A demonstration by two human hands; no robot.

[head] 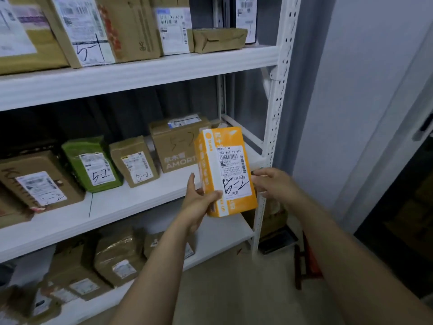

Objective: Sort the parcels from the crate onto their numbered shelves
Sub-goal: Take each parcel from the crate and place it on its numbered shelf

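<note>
An orange parcel [225, 170] with a white label marked "5-2" is held upright in front of the middle shelf [112, 214]. My left hand [199, 198] grips its lower left edge, thumb across the front. My right hand [274, 181] touches the parcel's right side, and I cannot tell whether its fingers curl round the box. Parcels marked "5-2" stand on that shelf: a green one [91, 163], a small brown one [134, 160] and a brown carton [175, 146].
The top shelf [140, 73] carries brown parcels, one marked "5-1" [84, 29]. The bottom shelf holds several taped brown parcels [117, 256]. A white perforated upright [276, 102] bounds the rack on the right, with a grey wall beyond it.
</note>
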